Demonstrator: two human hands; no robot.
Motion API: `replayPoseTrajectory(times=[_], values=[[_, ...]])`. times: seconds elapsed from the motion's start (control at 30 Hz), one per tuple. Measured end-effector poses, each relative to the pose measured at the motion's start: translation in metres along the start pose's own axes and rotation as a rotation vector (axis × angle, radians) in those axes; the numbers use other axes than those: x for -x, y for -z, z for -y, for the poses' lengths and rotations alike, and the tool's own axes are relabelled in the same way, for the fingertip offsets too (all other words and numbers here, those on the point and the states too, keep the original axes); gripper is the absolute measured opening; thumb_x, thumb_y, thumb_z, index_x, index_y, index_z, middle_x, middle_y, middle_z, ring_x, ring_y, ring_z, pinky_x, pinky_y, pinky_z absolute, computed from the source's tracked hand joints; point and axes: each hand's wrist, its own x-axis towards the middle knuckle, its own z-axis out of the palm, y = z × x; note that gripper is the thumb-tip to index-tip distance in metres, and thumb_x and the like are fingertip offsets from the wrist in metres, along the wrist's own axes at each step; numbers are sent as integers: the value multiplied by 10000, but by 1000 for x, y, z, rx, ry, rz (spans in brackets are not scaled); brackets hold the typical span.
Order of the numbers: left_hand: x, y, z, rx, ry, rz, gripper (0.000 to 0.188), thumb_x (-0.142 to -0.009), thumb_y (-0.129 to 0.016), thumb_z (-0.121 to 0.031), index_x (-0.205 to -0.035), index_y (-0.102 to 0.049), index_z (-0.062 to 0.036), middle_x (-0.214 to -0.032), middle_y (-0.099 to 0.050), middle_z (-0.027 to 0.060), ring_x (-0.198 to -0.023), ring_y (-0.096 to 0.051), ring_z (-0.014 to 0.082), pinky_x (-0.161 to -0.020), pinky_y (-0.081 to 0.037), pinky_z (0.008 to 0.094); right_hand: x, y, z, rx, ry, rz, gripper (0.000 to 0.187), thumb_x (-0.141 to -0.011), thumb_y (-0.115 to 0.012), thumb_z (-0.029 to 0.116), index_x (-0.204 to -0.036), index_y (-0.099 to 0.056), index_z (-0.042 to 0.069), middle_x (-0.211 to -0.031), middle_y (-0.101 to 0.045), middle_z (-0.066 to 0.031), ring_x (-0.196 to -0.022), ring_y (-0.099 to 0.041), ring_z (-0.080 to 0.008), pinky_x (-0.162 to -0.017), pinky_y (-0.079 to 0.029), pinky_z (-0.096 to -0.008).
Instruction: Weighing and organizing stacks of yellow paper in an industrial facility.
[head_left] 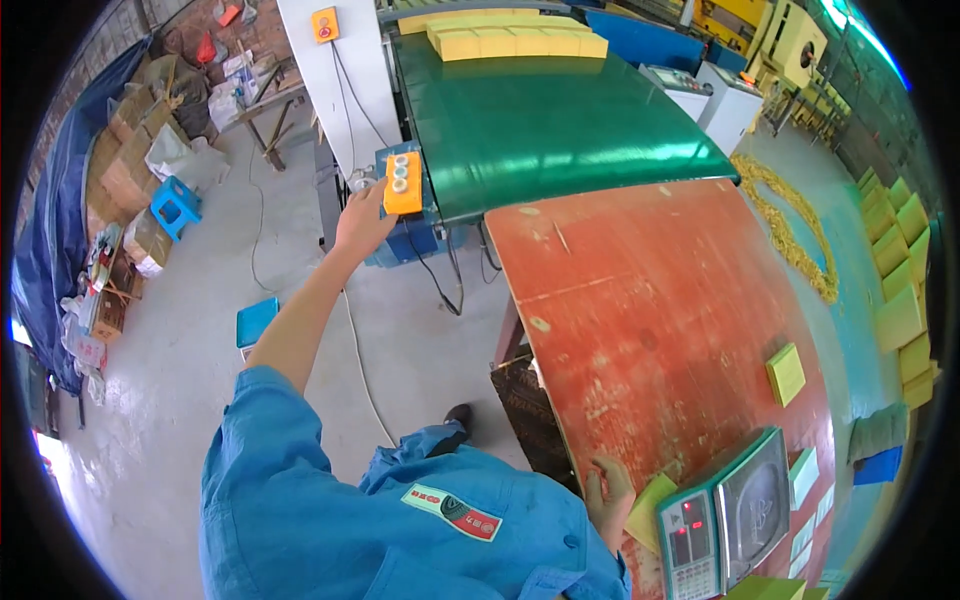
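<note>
control box (411, 186) is yellow-orange with three round buttons (401, 173).

Left hand (360, 222): orange button box (403, 185) right at fingertips, in way of rightward pass; white post (345, 85) stands just beyond, narrowing way forward. Leftward, open air over floor (175, 400).
Right hand (610, 497): at near edge of bench (650, 300). Yellow pad (652, 512) just right of it, scale (755, 510) past that, blocking low sideways pass. Ahead, bare bench top, free up to green belt (560, 125); yellow block (786, 374) sits forward and right.
</note>
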Motion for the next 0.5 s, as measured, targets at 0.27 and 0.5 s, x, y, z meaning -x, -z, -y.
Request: replayPoseTrajectory(times=[0.27, 0.5], values=[[-50, -47, 44, -56, -297, 8, 455, -750, -649, -85, -1204, -659, -117, -1148, -610, 160, -1152, -543, 359, -1009, -442, 462, -38, -50, -22, 409, 116, -397, 167, -748, -628, -42, -898, -670, 20, -1083, -662, -162, -1028, -610, -362, -894, -496, -439], [-80, -42, 88, -38, -309, 333, 526, -814, -608, -22, -1326, -585, -139, -976, -664, 214, -939, -634, 387, -807, -483, 493, -45, -56, -20, 459, 109, -339, 190, -779, -639, 18, -968, -643, 40, -1115, -626, -132, -1071, -580, -330, -929, -459, -440]])
